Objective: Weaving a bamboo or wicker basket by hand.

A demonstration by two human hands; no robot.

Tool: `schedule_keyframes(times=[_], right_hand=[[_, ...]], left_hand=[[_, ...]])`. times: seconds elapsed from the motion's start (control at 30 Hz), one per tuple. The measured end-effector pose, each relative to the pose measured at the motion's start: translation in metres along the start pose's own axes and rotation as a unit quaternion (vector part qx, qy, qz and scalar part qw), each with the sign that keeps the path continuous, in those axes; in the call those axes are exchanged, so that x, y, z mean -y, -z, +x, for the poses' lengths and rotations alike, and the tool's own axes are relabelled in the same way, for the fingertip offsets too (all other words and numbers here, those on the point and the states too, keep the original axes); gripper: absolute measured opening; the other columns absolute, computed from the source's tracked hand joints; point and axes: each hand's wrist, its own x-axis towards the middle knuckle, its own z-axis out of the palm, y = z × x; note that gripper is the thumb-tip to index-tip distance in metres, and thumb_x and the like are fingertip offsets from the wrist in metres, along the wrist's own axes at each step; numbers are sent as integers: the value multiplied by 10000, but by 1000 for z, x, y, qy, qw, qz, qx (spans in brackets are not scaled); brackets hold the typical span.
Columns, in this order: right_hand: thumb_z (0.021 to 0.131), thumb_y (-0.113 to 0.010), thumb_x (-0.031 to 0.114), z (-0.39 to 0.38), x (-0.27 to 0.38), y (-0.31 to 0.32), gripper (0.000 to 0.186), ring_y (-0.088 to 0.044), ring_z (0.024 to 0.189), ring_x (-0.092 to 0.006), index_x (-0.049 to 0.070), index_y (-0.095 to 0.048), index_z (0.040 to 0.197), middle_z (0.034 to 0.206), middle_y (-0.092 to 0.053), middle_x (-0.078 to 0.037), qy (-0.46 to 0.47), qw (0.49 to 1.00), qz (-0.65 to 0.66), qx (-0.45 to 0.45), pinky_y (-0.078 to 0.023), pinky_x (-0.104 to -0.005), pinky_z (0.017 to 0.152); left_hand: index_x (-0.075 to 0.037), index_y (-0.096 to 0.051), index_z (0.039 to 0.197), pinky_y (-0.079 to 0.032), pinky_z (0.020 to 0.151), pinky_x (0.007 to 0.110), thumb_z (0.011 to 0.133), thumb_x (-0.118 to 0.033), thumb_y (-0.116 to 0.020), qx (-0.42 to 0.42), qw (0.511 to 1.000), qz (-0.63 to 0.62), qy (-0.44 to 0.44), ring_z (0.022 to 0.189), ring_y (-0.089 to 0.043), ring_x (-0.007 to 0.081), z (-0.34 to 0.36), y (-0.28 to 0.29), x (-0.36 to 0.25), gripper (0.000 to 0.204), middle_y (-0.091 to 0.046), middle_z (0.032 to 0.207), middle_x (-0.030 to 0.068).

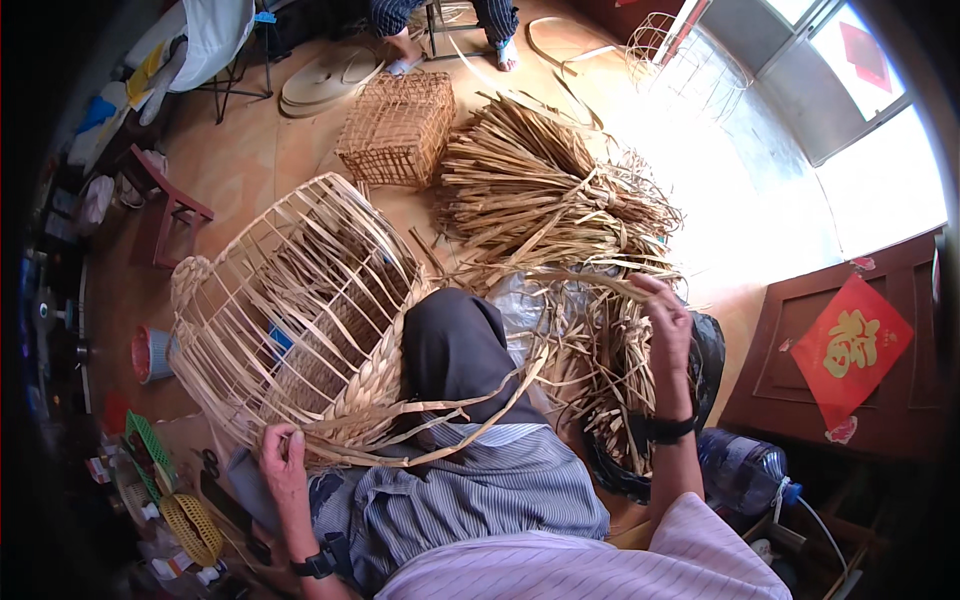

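A large half-woven basket leans on its side against my left leg, with a wire frame, thick braided edges and pale dried strips laced across it. At its near corner my left hand is closed, thumb against fingers, on the basket's edge where strips run out. Long loose strips curve from that corner over my lap. On the right, my raised right hand is closed on the end of a dried strip above a loose pile of strips in a black plastic bag.
Beyond lie a big tied bundle of dried stalks, a finished brown woven basket and a flat coil. Another person's legs show at the top. A wooden stool, yellow plastic basket and water bottle stand around me.
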Motion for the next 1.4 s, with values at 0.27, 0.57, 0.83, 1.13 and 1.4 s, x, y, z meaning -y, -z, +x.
schedule_keyframes(times=[0.27, 0.57, 0.83, 1.13, 1.4], right_hand=[[1070, -728, 109, 4, 107, -75, 140, -654, 871, -149, 64, -611, 1007, 957, -623, -37, 69, 959, 227, 156, -558, -335, 778], [1045, -729, 0, -98, 148, -252, 141, -718, 823, -138, 4, -685, 1179, 981, -746, -62, 54, 909, -12, 412, -591, -301, 696], [996, -752, 120, -131, 140, -330, 131, -758, 835, -402, 36, -706, 1085, 955, -750, -181, 255, 838, -212, 434, -604, -482, 717], [1001, -713, 175, -141, 126, -364, 162, -739, 727, -396, 53, -629, 938, 843, -716, -167, 351, 784, -325, 395, -588, -506, 631], [944, -693, 114, -147, 118, -385, 94, -752, 732, -378, 42, -632, 943, 821, -705, -167, 388, 749, -376, 385, -584, -489, 635]], left_hand=[[4, -714, 1130, -551, 909, 336, 1089, -112, -657, 34, 999, -22, 16, 983, -685, 178, -2, 2, -31, 136, -719, 1007, 87], [-74, -766, 1210, -558, 973, 440, 971, 14, -726, -128, 957, 209, -158, 1074, -716, 318, -7, 22, -70, 258, -767, 1130, 119], [-52, -658, 1242, -615, 861, 492, 980, -2, -750, -7, 997, 72, -38, 1013, -769, 420, 3, -4, -63, 282, -772, 1074, 203], [-80, -653, 1300, -613, 901, 487, 972, 17, -690, -18, 999, 38, 27, 1035, -793, 402, 12, -3, -64, 344, -826, 1109, 170], [-88, -738, 1283, -627, 911, 477, 931, 78, -652, -49, 997, 56, 0, 1027, -795, 400, 12, -7, -66, 398, -819, 1082, 201]])
